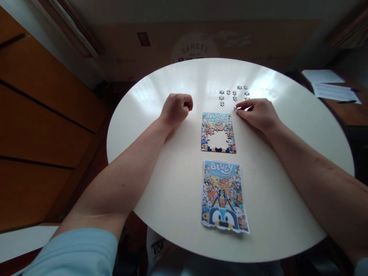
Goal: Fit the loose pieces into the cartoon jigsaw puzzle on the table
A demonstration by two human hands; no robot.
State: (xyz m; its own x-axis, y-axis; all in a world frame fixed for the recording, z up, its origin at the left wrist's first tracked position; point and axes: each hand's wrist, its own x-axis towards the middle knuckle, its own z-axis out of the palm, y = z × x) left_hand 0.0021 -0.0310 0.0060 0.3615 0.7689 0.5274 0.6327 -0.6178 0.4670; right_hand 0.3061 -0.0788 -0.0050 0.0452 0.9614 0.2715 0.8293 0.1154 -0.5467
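A small jigsaw puzzle [218, 132] lies on the round white table [172, 184], its border filled and a bare gap in its middle. Several loose pieces [233, 94] lie face down beyond it. My right hand [258, 114] rests just right of the puzzle's top corner, fingers pinched on one loose piece [235, 109]. My left hand [176, 108] lies on the table left of the puzzle, curled into a fist with nothing visible in it. A printed reference picture [224, 195] lies nearer to me.
Wooden panelling [43, 126] runs along the left. A dark side table with white papers [330, 86] stands at the far right. A cardboard box [195, 46] sits behind the table against the wall.
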